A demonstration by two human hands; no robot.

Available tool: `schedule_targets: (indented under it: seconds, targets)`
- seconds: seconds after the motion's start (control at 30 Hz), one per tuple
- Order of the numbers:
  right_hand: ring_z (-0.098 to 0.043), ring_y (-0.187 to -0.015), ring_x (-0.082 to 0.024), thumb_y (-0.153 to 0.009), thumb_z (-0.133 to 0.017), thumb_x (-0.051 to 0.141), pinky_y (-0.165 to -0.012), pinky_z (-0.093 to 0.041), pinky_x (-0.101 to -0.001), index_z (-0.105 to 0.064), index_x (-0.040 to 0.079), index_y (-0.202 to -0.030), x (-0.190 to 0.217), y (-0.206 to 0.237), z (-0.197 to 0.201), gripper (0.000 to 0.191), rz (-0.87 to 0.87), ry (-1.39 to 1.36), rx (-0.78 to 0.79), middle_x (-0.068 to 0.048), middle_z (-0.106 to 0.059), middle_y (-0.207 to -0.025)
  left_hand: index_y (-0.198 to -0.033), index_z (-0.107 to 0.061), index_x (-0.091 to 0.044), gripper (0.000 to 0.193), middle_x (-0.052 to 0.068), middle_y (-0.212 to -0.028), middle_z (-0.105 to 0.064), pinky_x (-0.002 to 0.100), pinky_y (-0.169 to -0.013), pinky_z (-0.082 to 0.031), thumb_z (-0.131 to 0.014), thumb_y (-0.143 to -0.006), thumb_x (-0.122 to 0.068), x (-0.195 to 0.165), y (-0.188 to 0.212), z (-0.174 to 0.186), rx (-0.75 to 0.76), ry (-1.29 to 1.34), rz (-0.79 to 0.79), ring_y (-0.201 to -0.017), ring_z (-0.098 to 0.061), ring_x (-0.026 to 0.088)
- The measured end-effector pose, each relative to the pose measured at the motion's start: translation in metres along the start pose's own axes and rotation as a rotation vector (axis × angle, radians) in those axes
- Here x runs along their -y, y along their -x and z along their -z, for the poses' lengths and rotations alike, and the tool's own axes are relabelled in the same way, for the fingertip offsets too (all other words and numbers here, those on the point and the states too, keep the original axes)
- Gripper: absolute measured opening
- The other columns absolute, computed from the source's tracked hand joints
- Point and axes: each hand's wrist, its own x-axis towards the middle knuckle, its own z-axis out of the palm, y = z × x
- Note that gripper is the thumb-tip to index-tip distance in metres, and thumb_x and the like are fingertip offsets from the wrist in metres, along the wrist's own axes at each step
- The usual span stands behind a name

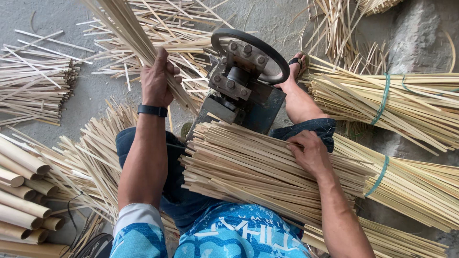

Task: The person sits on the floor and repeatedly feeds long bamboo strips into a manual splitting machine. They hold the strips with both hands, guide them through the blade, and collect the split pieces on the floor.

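Observation:
My left hand (157, 79), with a black wristband, grips a bunch of thin bamboo strips (125, 26) that rises toward the top of the view. My right hand (310, 152) rests with bent fingers on a wide stack of flat bamboo slats (239, 167) lying across my lap; a green band (378, 176) ties that stack at its right end. Just beyond my knees stands a small blue metal machine with a black hand wheel (248, 71) and bolted rollers.
Tied bundles of strips (392, 102) lie to the right, one more under the lap stack. Loose strips cover the grey floor at the back and left (33, 81). Round bamboo tubes (21, 191) lie at the lower left. My sandalled foot (297, 64) is beside the machine.

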Motion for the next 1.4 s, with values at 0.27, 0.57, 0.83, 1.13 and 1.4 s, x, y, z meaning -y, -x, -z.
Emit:
schedule_targets:
  seconds: [0.27,0.57,0.83,1.13,1.4]
  targets:
    - [-0.070,-0.087,-0.015,-0.087,-0.082,0.012,-0.075,-0.060,-0.0263,-0.081,0.014,-0.097,-0.037,0.021,0.037,0.011,-0.060,-0.226,-0.193,-0.003,-0.076,-0.093,-0.101,-0.062,-0.006,0.033,0.004,-0.079,-0.063,0.023,-0.044,-0.046,-0.079,-0.096,-0.034,0.014,0.009,0.006,0.022,-0.099,0.098,-0.059,-0.056,0.009]
    - [-0.067,-0.098,-0.018,-0.088,-0.084,0.008,-0.087,-0.055,-0.0368,-0.079,0.011,-0.108,-0.016,-0.003,0.033,0.021,0.063,0.004,-0.411,-0.005,-0.073,-0.101,-0.121,-0.062,-0.004,0.051,0.002,-0.084,-0.065,0.021,-0.047,-0.051,-0.087,-0.086,-0.031,0.024,0.018,-0.010,0.092,-0.207,0.030,-0.063,-0.059,0.007]
    - [-0.059,-0.082,-0.021,-0.086,-0.086,0.018,-0.077,-0.041,-0.0408,-0.078,0.010,-0.098,0.029,-0.007,-0.010,0.017,0.215,0.227,-0.272,-0.005,-0.068,-0.091,-0.102,-0.066,-0.001,0.037,0.003,-0.073,-0.063,0.022,-0.044,-0.049,-0.077,-0.097,-0.035,0.032,0.015,-0.012,0.134,-0.178,0.052,-0.055,-0.057,0.008]
    - [-0.072,-0.085,-0.014,-0.089,-0.077,0.009,-0.075,-0.061,-0.0297,-0.076,0.009,-0.099,0.008,0.008,0.000,0.010,-0.059,-0.119,-0.008,-0.003,-0.074,-0.096,-0.098,-0.066,-0.005,0.025,0.010,-0.090,-0.075,0.023,-0.048,-0.051,-0.072,-0.100,-0.029,0.023,0.008,-0.017,0.156,-0.015,-0.014,-0.062,-0.060,0.007]
    - [-0.070,-0.093,-0.015,-0.091,-0.081,0.001,-0.081,-0.058,-0.0267,-0.080,0.011,-0.106,-0.010,0.016,0.053,0.019,-0.076,-0.088,-0.365,-0.005,-0.073,-0.102,-0.097,-0.064,-0.005,0.028,0.014,-0.091,-0.076,0.026,-0.057,-0.059,-0.070,-0.103,-0.032,0.041,-0.017,-0.002,0.110,-0.012,-0.149,-0.067,-0.068,0.015]
